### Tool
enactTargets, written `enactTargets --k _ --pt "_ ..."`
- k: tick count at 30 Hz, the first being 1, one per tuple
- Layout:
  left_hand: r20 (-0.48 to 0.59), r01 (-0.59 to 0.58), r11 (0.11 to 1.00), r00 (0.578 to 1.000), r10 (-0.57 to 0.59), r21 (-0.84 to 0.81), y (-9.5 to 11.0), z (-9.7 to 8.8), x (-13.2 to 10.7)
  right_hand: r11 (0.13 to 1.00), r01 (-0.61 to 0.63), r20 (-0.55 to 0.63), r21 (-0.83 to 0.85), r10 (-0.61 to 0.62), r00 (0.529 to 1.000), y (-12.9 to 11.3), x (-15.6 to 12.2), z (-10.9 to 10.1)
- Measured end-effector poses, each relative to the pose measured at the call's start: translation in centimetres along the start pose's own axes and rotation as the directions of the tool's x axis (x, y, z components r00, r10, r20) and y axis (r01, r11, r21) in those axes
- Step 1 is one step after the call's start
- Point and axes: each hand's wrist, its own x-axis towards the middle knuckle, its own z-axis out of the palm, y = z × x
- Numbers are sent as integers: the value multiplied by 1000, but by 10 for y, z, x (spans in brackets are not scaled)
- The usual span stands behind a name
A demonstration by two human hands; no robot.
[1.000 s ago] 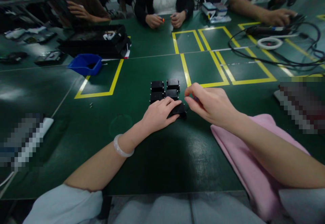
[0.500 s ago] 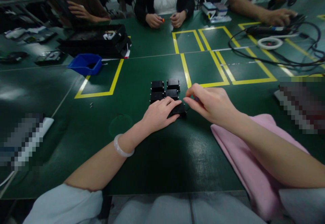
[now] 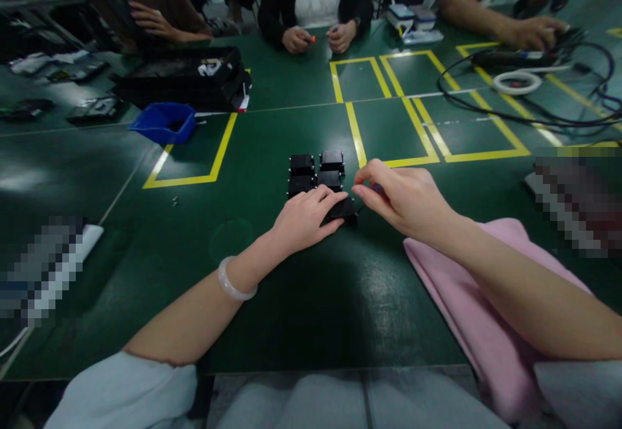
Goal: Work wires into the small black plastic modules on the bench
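Note:
Several small black box-shaped blocks [image 3: 332,160] with bright screw-like bits at their corners stand in two short columns on the green table [image 3: 315,312]. My left hand [image 3: 306,218] lies over the nearer blocks. Its thumb and fingers hold the nearest black block [image 3: 344,208] and hide part of it. Just to the right, my right hand [image 3: 401,196] is closed in a pinch around a thin dark tool that looks like a screwdriver [image 3: 360,209]. The tool's tip meets the block's right side, and its handle is mostly hidden in my fingers.
A pink cloth [image 3: 457,286] lies under my right forearm. Tiny metal bits [image 3: 175,201], a blue bin [image 3: 162,123] and black stacked trays [image 3: 179,76] are at left. Black cables [image 3: 529,118] coil at right. Across the table are other people's hands [image 3: 297,40].
Hardly anything differs. My right hand has shifted very slightly, still at the nearest block; my left hand keeps its place.

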Motion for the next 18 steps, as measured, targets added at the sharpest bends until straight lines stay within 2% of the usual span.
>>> enactTargets --k 7,18 --pt "17 -6 1000 1000 6 -11 0 -2 0 997 3 -104 -79 -11 994 1 -1 3" --pt "9 -1 1000 1000 1 -14 0 -2 0 997 -5 -87 -77 -1 996 1 0 2"
